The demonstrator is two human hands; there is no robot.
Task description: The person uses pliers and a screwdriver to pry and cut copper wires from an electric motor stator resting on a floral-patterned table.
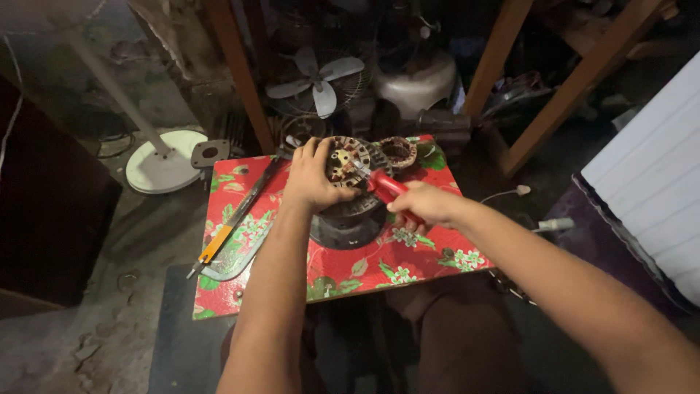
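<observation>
A round, dark fan motor (348, 211) with a rusty stator and copper windings stands on a small table covered in red floral cloth (408, 259). My left hand (312, 175) grips its top left rim. My right hand (429, 204) holds a red-handled screwdriver (384, 185), whose tip points into the top of the motor. A second rusty round motor part (397, 151) lies just behind, at the table's far edge.
A long tool with an orange handle (237, 219) and a curved blade (240, 255) lie on the table's left side. Behind stand a white fan base and pole (164, 164), a fan blade (317, 80), a white housing (415, 84) and wooden legs (576, 87).
</observation>
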